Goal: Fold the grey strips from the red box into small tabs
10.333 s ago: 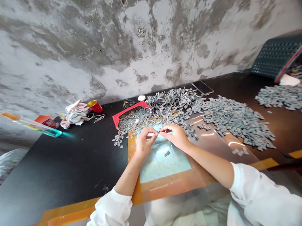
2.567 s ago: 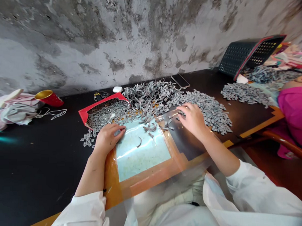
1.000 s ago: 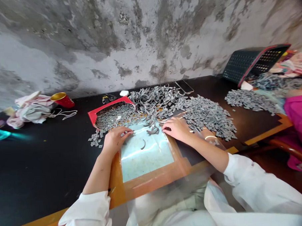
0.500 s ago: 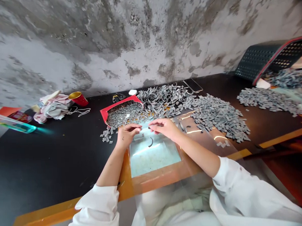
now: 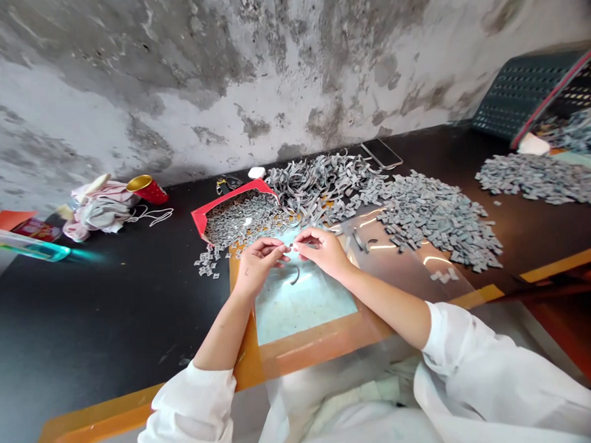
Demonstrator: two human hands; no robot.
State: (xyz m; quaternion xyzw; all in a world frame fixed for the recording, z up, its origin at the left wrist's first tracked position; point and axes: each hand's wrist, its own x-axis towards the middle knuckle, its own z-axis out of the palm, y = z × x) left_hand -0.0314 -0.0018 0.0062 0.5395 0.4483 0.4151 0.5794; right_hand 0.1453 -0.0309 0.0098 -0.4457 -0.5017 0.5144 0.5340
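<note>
A tiny grey piece [image 5: 289, 247], too small to make out clearly, pinched between both hands above a clear plastic sheet [image 5: 400, 259].
The left hand [image 5: 258, 265] and right hand [image 5: 323, 251] nearly meet, fingers narrowly closed, over a curved grey strip [image 5: 295, 277] on the sheet. A red tray [image 5: 230, 193] of grey pieces and a grey heap [image 5: 437, 225] lie just beyond on the black bench [image 5: 108, 308].

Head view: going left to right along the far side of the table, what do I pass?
Cloth bundle → red cup → red-edged tray → grey strips → grey tab heap → far tab heap
</note>
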